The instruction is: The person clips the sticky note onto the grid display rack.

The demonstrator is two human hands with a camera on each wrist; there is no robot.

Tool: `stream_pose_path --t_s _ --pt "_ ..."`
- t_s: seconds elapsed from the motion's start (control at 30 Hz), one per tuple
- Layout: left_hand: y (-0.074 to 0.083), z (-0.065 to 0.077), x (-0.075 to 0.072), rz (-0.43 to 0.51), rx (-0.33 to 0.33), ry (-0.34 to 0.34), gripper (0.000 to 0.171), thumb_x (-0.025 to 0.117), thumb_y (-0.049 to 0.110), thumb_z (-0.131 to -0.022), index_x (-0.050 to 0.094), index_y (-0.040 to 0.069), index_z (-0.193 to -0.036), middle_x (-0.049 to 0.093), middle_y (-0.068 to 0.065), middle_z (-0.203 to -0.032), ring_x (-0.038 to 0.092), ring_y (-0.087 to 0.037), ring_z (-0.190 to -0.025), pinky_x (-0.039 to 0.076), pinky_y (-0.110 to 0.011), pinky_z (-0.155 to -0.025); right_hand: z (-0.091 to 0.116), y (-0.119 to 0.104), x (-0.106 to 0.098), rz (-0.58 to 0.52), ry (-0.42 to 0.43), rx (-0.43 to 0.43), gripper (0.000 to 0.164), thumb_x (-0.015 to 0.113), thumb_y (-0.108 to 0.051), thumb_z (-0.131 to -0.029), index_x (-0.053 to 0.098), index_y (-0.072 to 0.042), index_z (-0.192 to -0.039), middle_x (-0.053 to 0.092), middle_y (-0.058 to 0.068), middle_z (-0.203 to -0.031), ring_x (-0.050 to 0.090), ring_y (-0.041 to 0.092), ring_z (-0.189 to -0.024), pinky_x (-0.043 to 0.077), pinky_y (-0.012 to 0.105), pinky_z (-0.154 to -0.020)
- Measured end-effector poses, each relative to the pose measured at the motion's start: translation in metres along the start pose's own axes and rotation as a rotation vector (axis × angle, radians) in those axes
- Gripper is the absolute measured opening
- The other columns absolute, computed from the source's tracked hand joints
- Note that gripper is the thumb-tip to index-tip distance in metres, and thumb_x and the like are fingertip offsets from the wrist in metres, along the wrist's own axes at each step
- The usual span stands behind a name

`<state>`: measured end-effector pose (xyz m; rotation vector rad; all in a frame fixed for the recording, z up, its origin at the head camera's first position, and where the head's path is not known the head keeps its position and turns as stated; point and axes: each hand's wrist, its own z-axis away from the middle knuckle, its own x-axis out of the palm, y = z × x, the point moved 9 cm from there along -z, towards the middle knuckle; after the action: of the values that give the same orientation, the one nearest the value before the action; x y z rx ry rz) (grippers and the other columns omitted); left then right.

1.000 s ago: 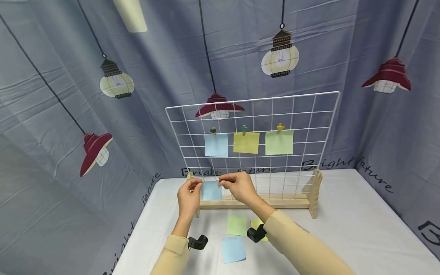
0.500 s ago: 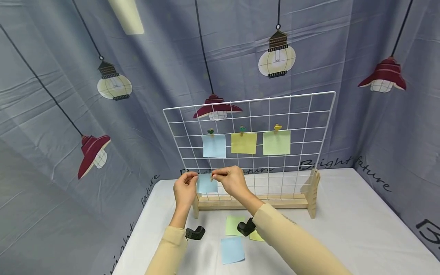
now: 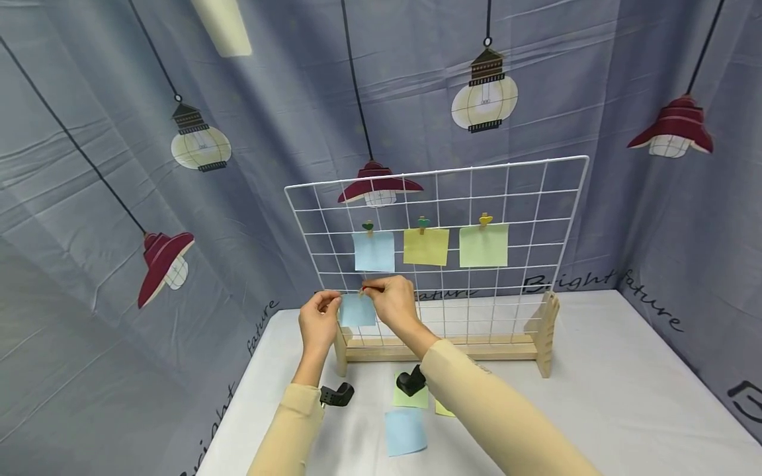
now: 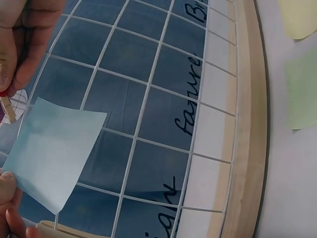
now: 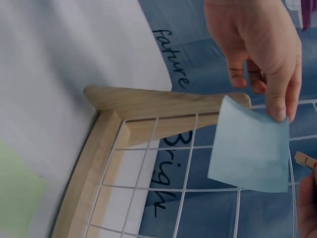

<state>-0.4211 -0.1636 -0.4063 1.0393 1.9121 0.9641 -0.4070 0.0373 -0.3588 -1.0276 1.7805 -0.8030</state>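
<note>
My left hand (image 3: pixel 318 322) pinches a light blue sticky note (image 3: pixel 357 311) by its left edge, in front of the lower left part of a white wire grid (image 3: pixel 452 170). Thumb and finger of this hand sit on one corner of the note in the right wrist view. My right hand (image 3: pixel 394 305) pinches a small wooden clothespin (image 4: pixel 9 109) with a bit of red at its end. The clothespin lies close to the note's top edge, at a grid wire.
Higher on the grid, heart-topped clips hold a blue note (image 3: pixel 374 251), a yellow note (image 3: pixel 426 247) and a green note (image 3: pixel 483 246). A wooden base (image 3: pixel 440 354) supports the grid. Green (image 3: pixel 411 395), yellow (image 3: pixel 443 408) and blue notes (image 3: pixel 406 432) lie on the white table (image 3: pixel 601 396).
Both hands have moved up and slightly left, carrying the blue note and the clothespin higher against the grid. The clipped notes stay in place.
</note>
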Motion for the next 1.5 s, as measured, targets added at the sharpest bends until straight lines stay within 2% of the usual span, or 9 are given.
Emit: stream_pose_path --t_s 0.23,0.37,0.5,0.87,1.07,1.3,1.5 --pt "0.003 -0.002 0.000 0.020 -0.009 -0.004 0.006 0.075 0.009 -0.093 0.078 0.009 -0.098 0.079 -0.010 -0.094 0.055 -0.010 -0.077 0.042 -0.018 -0.068 -0.001 -0.012 0.004 0.054 0.042 -0.128 0.011 0.078 -0.008 -0.089 0.083 -0.007 -0.099 0.080 0.008 -0.095 0.078 0.025 -0.092 0.062 0.031 -0.071" --pt "0.000 -0.002 0.000 0.025 -0.026 -0.003 0.005 0.075 0.009 -0.093 0.078 0.009 -0.097 0.079 -0.010 -0.094 0.057 -0.010 -0.077 0.042 -0.017 -0.068 0.000 -0.017 0.006 0.119 0.081 -0.192 0.009 0.079 -0.010 -0.088 0.084 -0.008 -0.096 0.081 0.007 -0.092 0.078 0.023 -0.089 0.062 0.033 -0.075" --pt "0.001 -0.002 0.001 0.044 -0.021 -0.003 0.005 0.075 0.008 -0.093 0.078 0.008 -0.097 0.079 -0.011 -0.095 0.058 -0.011 -0.078 0.043 -0.017 -0.068 -0.001 -0.023 0.007 0.178 0.085 -0.223 0.009 0.079 -0.010 -0.089 0.084 -0.010 -0.096 0.081 0.005 -0.091 0.079 0.023 -0.089 0.062 0.035 -0.079" --pt "0.002 -0.005 0.008 0.099 -0.018 -0.007 0.005 0.075 0.007 -0.093 0.078 0.007 -0.097 0.079 -0.013 -0.094 0.063 -0.008 -0.077 0.047 -0.015 -0.067 -0.004 -0.032 0.015 0.323 -0.007 -0.213 0.015 0.072 -0.009 -0.095 0.083 -0.013 -0.103 0.081 0.004 -0.099 0.077 0.025 -0.097 0.061 0.041 -0.087" --pt "0.002 -0.004 0.009 0.087 -0.014 -0.002 0.006 0.075 0.007 -0.093 0.078 0.007 -0.098 0.079 -0.013 -0.096 0.064 -0.007 -0.078 0.048 -0.015 -0.069 -0.006 -0.035 0.019 0.354 -0.024 -0.206 0.019 0.069 -0.006 -0.095 0.084 -0.014 -0.102 0.081 0.004 -0.099 0.077 0.029 -0.097 0.061 0.045 -0.082" --pt "0.001 -0.003 0.009 0.072 -0.010 0.006 0.006 0.076 0.006 -0.092 0.079 0.008 -0.097 0.079 -0.013 -0.094 0.062 -0.005 -0.075 0.048 -0.014 -0.067 -0.006 -0.035 0.024 0.400 -0.052 -0.205 0.022 0.067 -0.003 -0.095 0.083 -0.015 -0.103 0.081 0.005 -0.100 0.076 0.028 -0.096 0.061 0.044 -0.080" --pt "-0.001 -0.003 0.011 0.074 0.002 0.006 0.005 0.076 0.007 -0.092 0.079 0.008 -0.097 0.079 -0.012 -0.094 0.062 -0.006 -0.075 0.046 -0.014 -0.068 -0.006 -0.029 0.022 0.396 -0.060 -0.165 0.024 0.066 -0.003 -0.096 0.082 -0.016 -0.110 0.080 0.005 -0.104 0.076 0.029 -0.095 0.061 0.043 -0.075"
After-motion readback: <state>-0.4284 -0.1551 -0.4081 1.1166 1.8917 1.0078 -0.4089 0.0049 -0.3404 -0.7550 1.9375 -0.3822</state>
